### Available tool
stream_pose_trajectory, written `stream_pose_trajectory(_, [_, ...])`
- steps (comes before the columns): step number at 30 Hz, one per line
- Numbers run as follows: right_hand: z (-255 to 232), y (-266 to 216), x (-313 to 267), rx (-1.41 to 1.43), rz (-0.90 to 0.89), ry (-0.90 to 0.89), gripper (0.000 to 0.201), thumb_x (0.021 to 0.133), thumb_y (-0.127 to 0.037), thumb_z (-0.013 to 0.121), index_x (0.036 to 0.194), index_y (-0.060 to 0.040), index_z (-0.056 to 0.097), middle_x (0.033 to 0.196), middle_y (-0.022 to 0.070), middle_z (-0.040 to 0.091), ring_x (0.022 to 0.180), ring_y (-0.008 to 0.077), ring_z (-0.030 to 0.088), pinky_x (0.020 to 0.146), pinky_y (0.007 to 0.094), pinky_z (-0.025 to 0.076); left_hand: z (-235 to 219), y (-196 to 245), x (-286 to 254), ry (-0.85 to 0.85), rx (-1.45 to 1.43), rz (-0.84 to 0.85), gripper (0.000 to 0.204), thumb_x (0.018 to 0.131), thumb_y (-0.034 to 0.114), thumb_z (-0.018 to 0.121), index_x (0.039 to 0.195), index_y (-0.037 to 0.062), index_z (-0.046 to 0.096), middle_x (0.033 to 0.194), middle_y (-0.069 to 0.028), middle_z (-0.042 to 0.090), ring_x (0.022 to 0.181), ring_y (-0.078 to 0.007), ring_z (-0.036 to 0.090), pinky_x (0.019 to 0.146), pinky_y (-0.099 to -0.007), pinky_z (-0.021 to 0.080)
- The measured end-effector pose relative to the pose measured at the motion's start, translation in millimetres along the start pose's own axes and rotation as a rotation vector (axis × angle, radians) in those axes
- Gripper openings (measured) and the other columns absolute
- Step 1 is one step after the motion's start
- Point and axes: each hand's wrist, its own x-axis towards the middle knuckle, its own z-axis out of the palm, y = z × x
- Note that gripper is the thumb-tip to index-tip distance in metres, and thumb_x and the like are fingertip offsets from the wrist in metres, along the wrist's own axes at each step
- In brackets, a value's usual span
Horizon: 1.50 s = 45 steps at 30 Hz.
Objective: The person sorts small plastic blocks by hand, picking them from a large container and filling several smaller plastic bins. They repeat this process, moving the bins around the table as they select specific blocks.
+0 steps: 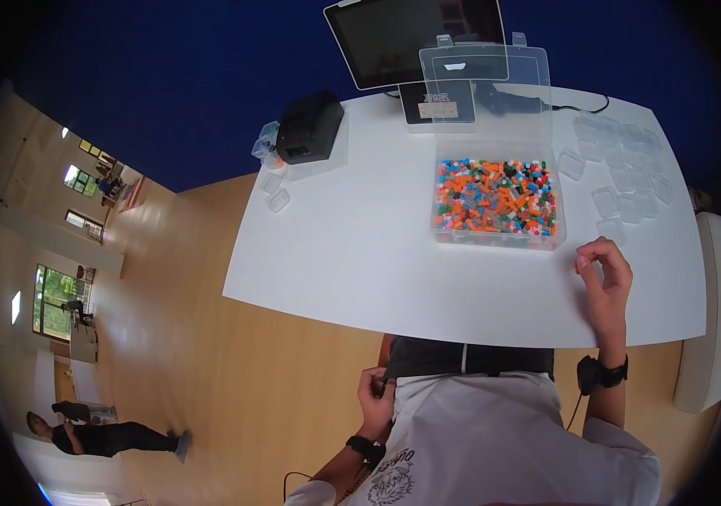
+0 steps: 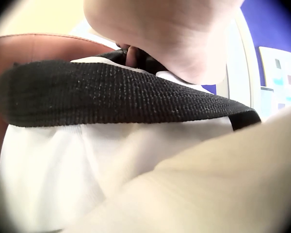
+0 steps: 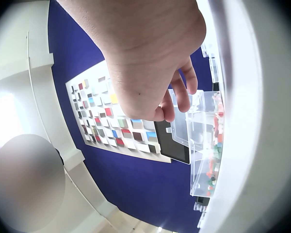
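Observation:
My right hand (image 1: 607,274) is raised over the right front of the white table (image 1: 335,253), its fingers loosely bent with nothing visible between them. Just left of it stands a clear plastic box (image 1: 495,244) with its lid (image 1: 487,67) tipped up at the back. Small orange, blue, green, red and white pieces (image 1: 495,198) fill the box. In the right wrist view, the hand's fingers (image 3: 182,99) hang loosely near the box. Down by the waist, my left hand (image 1: 376,396) rests beside the dark shorts (image 1: 428,358), fingers loosely curled. Its fingers are mostly hidden in the left wrist view.
Several small clear containers (image 1: 630,180) are spread over the table's right side. A monitor (image 1: 411,38) stands behind the box, with a black device (image 1: 310,126) to its left. Two small clear containers (image 1: 278,200) lie nearby. A person (image 1: 116,437) is farther off at left.

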Motion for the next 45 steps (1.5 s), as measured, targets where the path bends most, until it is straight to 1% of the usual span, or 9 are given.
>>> stream_pose_trajectory(10, [0.2, 0.5, -1.1, -0.029, 0.012, -0.009, 0.006, 0.106, 0.000, 0.073, 0.112, -0.0003, 0.072, 0.098, 0.0044, 0.068, 0.094, 0.0151, 0.063, 0.094, 0.0318, 0.050, -0.7, 17.8, -8.0, -0.005, 0.071, -0.082, 0.036, 0.103, -0.003, 0.079, 0.139, 0.0048, 0.073, 0.120, -0.0059, 0.073, 0.101, -0.0121, 0.067, 0.089, -0.0293, 0.055])
stream_pose_trajectory(13, [-1.0, 1.8, -1.4, -0.067, 0.002, -0.037, 0.005, 0.108, 0.001, 0.071, 0.113, -0.0007, 0.070, 0.102, 0.0038, 0.065, 0.095, 0.0141, 0.062, 0.093, 0.0310, 0.049, -1.9, 9.9, -1.6, -0.012, -0.089, -0.148, 0.039, 0.103, 0.003, 0.080, 0.142, 0.0061, 0.075, 0.119, -0.0072, 0.077, 0.097, -0.0144, 0.069, 0.089, -0.0334, 0.058])
stream_pose_trajectory(19, [-1.1, 1.4, -1.9, -0.065, 0.032, -0.025, 0.004, 0.108, 0.001, 0.070, 0.112, -0.0009, 0.069, 0.102, 0.0038, 0.065, 0.095, 0.0139, 0.063, 0.094, 0.0311, 0.050, 0.9, 18.7, 11.0, 0.036, -0.263, -0.303, 0.035, 0.099, 0.002, 0.083, 0.134, -0.0011, 0.080, 0.117, -0.0100, 0.081, 0.106, -0.0186, 0.076, 0.097, -0.0358, 0.062])
stream_pose_trajectory(21, [-0.6, 0.4, -1.3, -0.066, 0.030, -0.036, 0.004, 0.108, 0.000, 0.071, 0.112, -0.0011, 0.070, 0.102, 0.0039, 0.066, 0.096, 0.0143, 0.063, 0.095, 0.0316, 0.050, 3.5, 19.1, 12.2, 0.069, -0.137, -0.293, 0.034, 0.096, 0.002, 0.086, 0.130, -0.0029, 0.081, 0.116, -0.0107, 0.082, 0.107, -0.0189, 0.077, 0.096, -0.0359, 0.063])
stream_pose_trajectory(28, [2.0, -2.0, 1.1, -0.085, -0.019, -0.021, 0.005, 0.105, 0.000, 0.074, 0.110, -0.0003, 0.073, 0.097, 0.0051, 0.070, 0.091, 0.0149, 0.064, 0.090, 0.0310, 0.051, 10.1, 3.5, 10.2, 0.124, -0.163, -0.313, 0.024, 0.099, 0.001, 0.086, 0.121, -0.0026, 0.079, 0.113, -0.0097, 0.080, 0.101, -0.0154, 0.077, 0.091, -0.0315, 0.062])
stream_pose_trajectory(31, [2.6, -2.8, 1.2, -0.093, -0.019, -0.032, 0.005, 0.105, 0.001, 0.074, 0.110, -0.0001, 0.073, 0.096, 0.0055, 0.071, 0.090, 0.0149, 0.064, 0.088, 0.0310, 0.051, 14.2, -2.5, 2.5, 0.149, -0.198, -0.209, 0.019, 0.101, -0.002, 0.086, 0.116, -0.0017, 0.075, 0.105, -0.0073, 0.080, 0.094, -0.0142, 0.076, 0.087, -0.0298, 0.060])
stream_pose_trajectory(33, [2.8, -2.7, 1.2, -0.095, -0.027, -0.034, 0.005, 0.105, 0.001, 0.074, 0.110, 0.0000, 0.073, 0.096, 0.0056, 0.071, 0.090, 0.0149, 0.064, 0.088, 0.0309, 0.051, 15.0, -6.5, -0.5, 0.163, -0.180, -0.206, 0.018, 0.102, -0.001, 0.086, 0.115, 0.0021, 0.076, 0.099, -0.0031, 0.077, 0.085, -0.0082, 0.069, 0.078, -0.0263, 0.054])
stream_pose_trajectory(39, [2.0, -1.7, 1.2, -0.087, -0.017, -0.034, 0.005, 0.104, 0.002, 0.074, 0.109, 0.0001, 0.073, 0.096, 0.0056, 0.071, 0.090, 0.0148, 0.064, 0.088, 0.0311, 0.051, 16.5, 25.9, -7.7, 0.216, -0.202, -0.310, 0.015, 0.105, 0.004, 0.085, 0.116, 0.0050, 0.076, 0.089, 0.0005, 0.072, 0.076, -0.0045, 0.059, 0.069, -0.0252, 0.046])
stream_pose_trajectory(45, [2.7, -7.8, 0.6, -0.120, 0.013, -0.037, 0.005, 0.104, 0.003, 0.074, 0.109, 0.0005, 0.073, 0.096, 0.0060, 0.071, 0.090, 0.0149, 0.064, 0.090, 0.0312, 0.051, 12.4, 44.3, -20.5, 0.239, -0.090, -0.276, 0.013, 0.107, 0.008, 0.084, 0.116, 0.0025, 0.076, 0.086, 0.0000, 0.071, 0.076, -0.0062, 0.060, 0.070, -0.0269, 0.049])
